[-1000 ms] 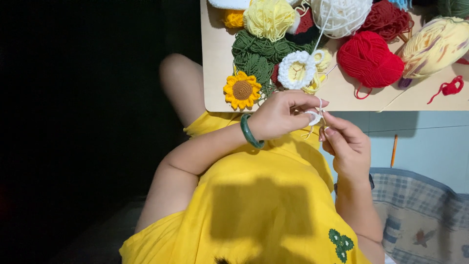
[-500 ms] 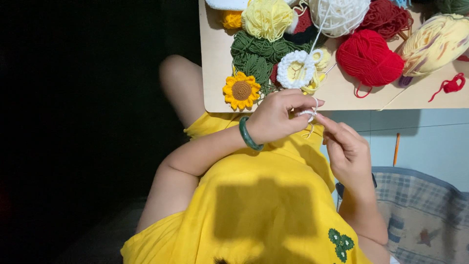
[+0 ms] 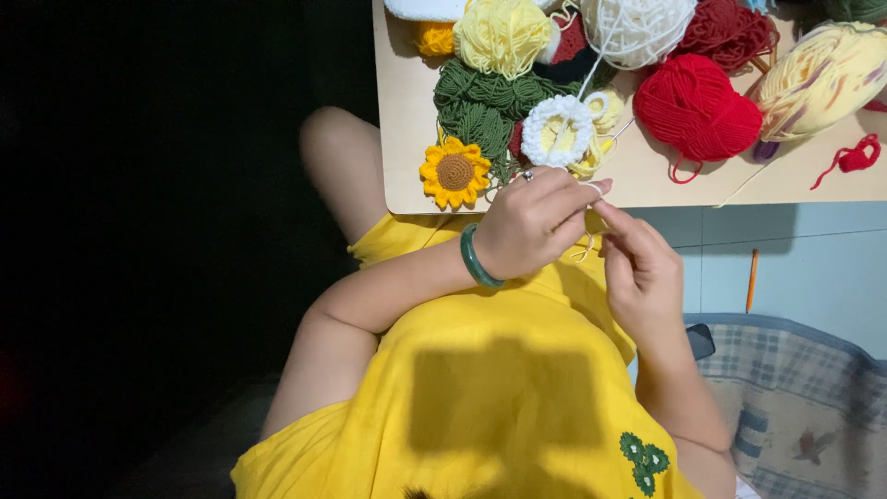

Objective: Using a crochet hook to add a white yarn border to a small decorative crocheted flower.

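My left hand (image 3: 536, 222), with a green bangle on the wrist, is curled with its fingertips pinched on a strand of white yarn (image 3: 589, 248) just below the table edge. My right hand (image 3: 642, 273) faces it, fingers closed on the same white yarn; a small loop hangs between the two hands. The strand runs up over the table to a white yarn ball (image 3: 637, 28). Whether a hook is held is hidden by the fingers.
A light wooden table (image 3: 407, 139) carries a crocheted sunflower (image 3: 455, 172), green crocheted leaves (image 3: 485, 106), a white-and-yellow flower (image 3: 559, 131), red yarn ball (image 3: 698, 103), pale yellow yarn (image 3: 818, 79) and several other balls. An orange pencil (image 3: 750, 279) lies on the floor beside a checked mat (image 3: 795, 397).
Both hands stay together at the table edge; the fingers have shifted slightly on the white yarn. The view has tilted a little.
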